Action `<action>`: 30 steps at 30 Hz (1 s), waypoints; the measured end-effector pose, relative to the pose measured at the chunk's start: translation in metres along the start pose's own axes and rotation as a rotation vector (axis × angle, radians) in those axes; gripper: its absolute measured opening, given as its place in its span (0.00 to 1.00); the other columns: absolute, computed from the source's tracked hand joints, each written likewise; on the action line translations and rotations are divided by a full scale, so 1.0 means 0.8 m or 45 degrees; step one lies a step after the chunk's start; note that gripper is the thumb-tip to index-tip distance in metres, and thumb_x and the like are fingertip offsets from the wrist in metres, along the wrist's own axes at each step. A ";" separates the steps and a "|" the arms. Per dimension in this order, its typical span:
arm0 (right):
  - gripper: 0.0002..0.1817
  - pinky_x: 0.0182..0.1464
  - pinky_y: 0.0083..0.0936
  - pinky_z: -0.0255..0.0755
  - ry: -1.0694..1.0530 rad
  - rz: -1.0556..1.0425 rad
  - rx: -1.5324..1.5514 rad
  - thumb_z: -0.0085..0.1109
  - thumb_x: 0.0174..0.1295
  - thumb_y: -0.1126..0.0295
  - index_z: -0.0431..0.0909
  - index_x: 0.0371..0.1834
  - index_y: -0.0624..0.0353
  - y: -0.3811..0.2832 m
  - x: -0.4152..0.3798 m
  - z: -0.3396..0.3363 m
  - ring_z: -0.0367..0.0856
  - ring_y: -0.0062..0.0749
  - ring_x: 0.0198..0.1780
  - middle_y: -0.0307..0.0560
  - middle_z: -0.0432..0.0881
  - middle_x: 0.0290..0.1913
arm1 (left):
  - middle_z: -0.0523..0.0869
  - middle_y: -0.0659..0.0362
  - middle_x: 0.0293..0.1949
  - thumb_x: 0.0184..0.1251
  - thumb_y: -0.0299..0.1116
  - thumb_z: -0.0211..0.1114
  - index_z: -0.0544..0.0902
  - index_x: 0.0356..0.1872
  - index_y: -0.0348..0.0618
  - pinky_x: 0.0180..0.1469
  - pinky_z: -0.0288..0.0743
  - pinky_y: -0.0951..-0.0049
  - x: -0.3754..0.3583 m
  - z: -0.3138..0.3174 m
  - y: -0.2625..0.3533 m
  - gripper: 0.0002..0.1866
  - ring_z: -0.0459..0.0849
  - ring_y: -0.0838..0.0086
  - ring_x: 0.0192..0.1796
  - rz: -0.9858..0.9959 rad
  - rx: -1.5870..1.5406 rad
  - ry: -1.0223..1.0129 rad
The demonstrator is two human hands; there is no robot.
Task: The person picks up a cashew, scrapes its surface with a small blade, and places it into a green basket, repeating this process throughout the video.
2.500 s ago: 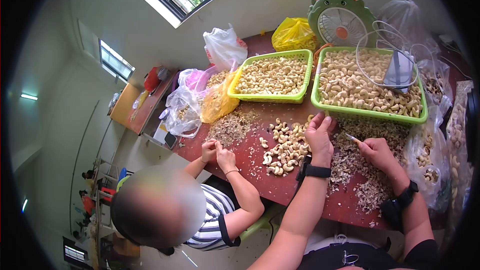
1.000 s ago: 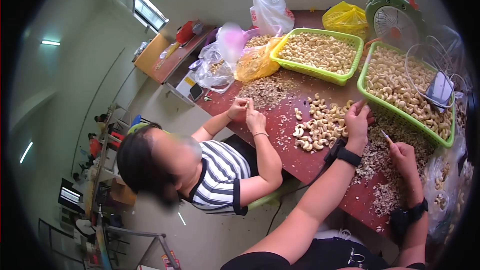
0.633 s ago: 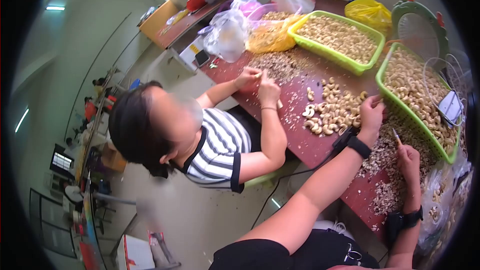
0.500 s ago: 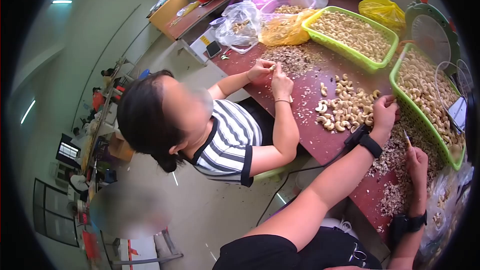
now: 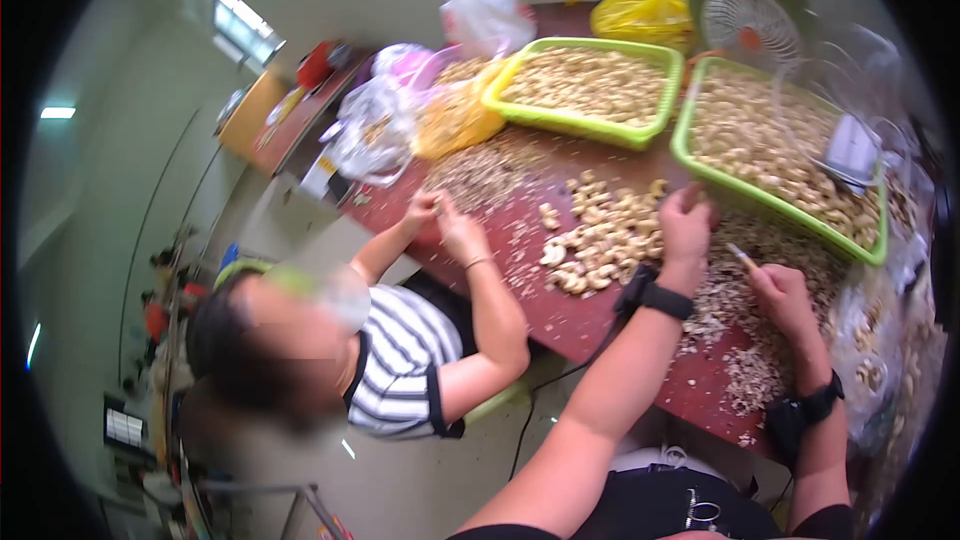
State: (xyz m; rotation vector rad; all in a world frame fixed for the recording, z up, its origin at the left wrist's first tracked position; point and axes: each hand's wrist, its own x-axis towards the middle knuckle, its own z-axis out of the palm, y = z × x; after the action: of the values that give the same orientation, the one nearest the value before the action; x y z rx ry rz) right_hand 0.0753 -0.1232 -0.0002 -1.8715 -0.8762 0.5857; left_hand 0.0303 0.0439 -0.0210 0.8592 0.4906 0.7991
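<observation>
My left hand (image 5: 687, 230) is at the right edge of a pile of cashews (image 5: 610, 235) on the red table, its fingers curled near the green basket; what they hold, if anything, is hidden. In my right hand (image 5: 785, 298) is a small pointed tool (image 5: 741, 258), its tip directed up and left over a heap of shell bits (image 5: 775, 250). Just beyond my hands stands a green basket full of cashews (image 5: 765, 140). Both my wrists wear black bands.
A co-worker in a striped shirt (image 5: 410, 355) sits at the left, both hands together near scraps (image 5: 480, 172). Another green basket of cashews (image 5: 590, 85), a yellow bag (image 5: 643, 15), a fan (image 5: 750, 25) and plastic bags (image 5: 375, 130) stand farther back. A black cable runs beside my left forearm.
The view has swung right, so the table and baskets appear farther left. My left hand remains by the pile's edge and my right hand still holds the tool over the shell bits.
</observation>
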 end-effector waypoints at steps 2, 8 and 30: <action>0.17 0.18 0.17 0.59 -0.014 0.043 0.007 0.49 0.58 0.63 0.73 0.17 0.63 -0.001 -0.002 -0.001 0.64 0.14 0.16 0.34 0.68 0.12 | 0.75 0.54 0.37 0.51 0.17 0.54 0.70 0.45 0.31 0.38 0.77 0.75 -0.002 0.003 0.002 0.17 0.78 0.72 0.35 -0.043 -0.044 -0.012; 0.17 0.21 0.23 0.61 -0.064 0.085 -0.012 0.51 0.57 0.60 0.75 0.22 0.64 -0.011 -0.005 -0.008 0.64 0.19 0.17 0.42 0.69 0.12 | 0.75 0.55 0.37 0.50 0.14 0.54 0.71 0.45 0.31 0.39 0.78 0.73 0.002 -0.003 -0.003 0.18 0.78 0.70 0.36 -0.078 0.044 -0.087; 0.18 0.25 0.26 0.67 0.012 -0.006 -0.087 0.52 0.55 0.56 0.78 0.26 0.61 -0.006 -0.004 -0.023 0.73 0.30 0.20 0.49 0.75 0.17 | 0.76 0.55 0.39 0.52 0.15 0.54 0.70 0.46 0.31 0.38 0.78 0.70 -0.016 -0.002 0.021 0.17 0.79 0.67 0.36 -0.403 0.116 -0.144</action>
State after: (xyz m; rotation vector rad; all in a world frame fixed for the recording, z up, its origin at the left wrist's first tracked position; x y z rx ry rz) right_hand 0.0846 -0.1348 0.0123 -1.9318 -0.9042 0.5496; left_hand 0.0143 0.0416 -0.0073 0.8790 0.5494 0.4379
